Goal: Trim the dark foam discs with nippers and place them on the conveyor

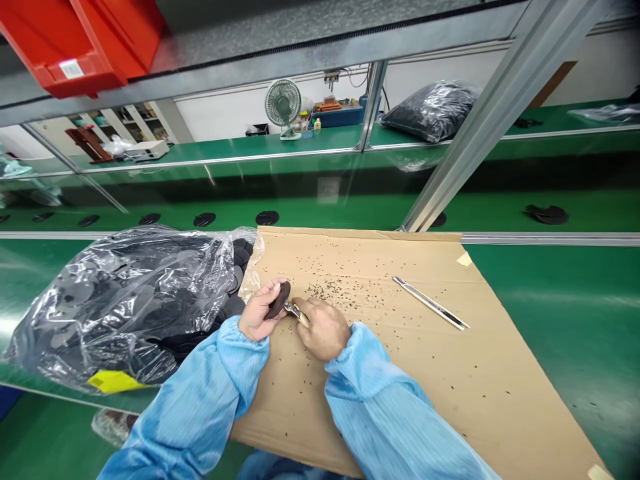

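Observation:
Held in my left hand (261, 312) is a dark round disc (279, 300), tilted up on edge between thumb and fingers. My right hand (323, 327) is closed around a pliers-like hand tool (297, 313) with a shiny metal head and pale handles. The tool's head meets the disc's right edge; its exact jaw position is too small to tell. Both hands are above a brown cardboard sheet (420, 373) strewn with small black bits (330, 291). To their left lies a clear plastic bag (125, 293) full of similar dark discs.
A slim white-and-black pen-like item (431, 303) lies on the cardboard, right of my hands. Beyond the sheet, dark discs (267, 217) rest in a row on a green conveyor-like surface (330, 200). A metal post (500, 113) rises at right; a red bin (83, 47) is overhead left.

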Demonstrator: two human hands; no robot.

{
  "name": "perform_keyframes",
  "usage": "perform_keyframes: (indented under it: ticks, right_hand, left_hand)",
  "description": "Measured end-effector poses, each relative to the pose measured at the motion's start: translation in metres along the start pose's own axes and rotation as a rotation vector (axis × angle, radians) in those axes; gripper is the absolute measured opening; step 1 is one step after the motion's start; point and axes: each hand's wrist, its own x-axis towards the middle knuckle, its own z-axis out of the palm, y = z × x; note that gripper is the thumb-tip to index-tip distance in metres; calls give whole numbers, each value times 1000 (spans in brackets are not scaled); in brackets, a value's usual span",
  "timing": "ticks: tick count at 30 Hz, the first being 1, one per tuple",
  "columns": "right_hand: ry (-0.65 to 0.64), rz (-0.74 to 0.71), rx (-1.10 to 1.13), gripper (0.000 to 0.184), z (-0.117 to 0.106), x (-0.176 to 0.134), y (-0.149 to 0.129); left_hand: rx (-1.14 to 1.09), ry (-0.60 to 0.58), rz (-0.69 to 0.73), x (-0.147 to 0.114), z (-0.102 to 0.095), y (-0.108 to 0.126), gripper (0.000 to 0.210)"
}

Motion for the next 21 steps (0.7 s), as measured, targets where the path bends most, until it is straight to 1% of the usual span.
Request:
perform_keyframes:
  ticks: [4, 9, 12, 15, 18, 19, 21]
  right_hand:
    - [-52, 21, -17, 30, -4, 1, -2]
    - [-112, 61, -29, 26, -4, 3, -3]
    - [-105, 59, -11, 27, -2, 3, -3]
    - [-20, 40, 67, 32, 2, 1, -2]
    - [155, 68, 153, 37, 7, 0, 2]
    - [218, 82, 174, 38, 8, 0, 3]
    - [317, 103, 212, 37, 9, 0, 5]
  left_hand:
    - [-31, 25, -1, 0, 1, -1, 39]
    - [-37, 40, -14, 2, -2, -3, 33]
    - [-52, 51, -11, 3, -2, -3, 28]
    - [-133, 23, -23, 3, 0, -2, 20]
    - [-273, -62, -46, 1, 3, 1, 17]
    - [-306, -75, -56, 1, 3, 2, 17]
    - [-321, -31, -71, 0, 4, 3, 15]
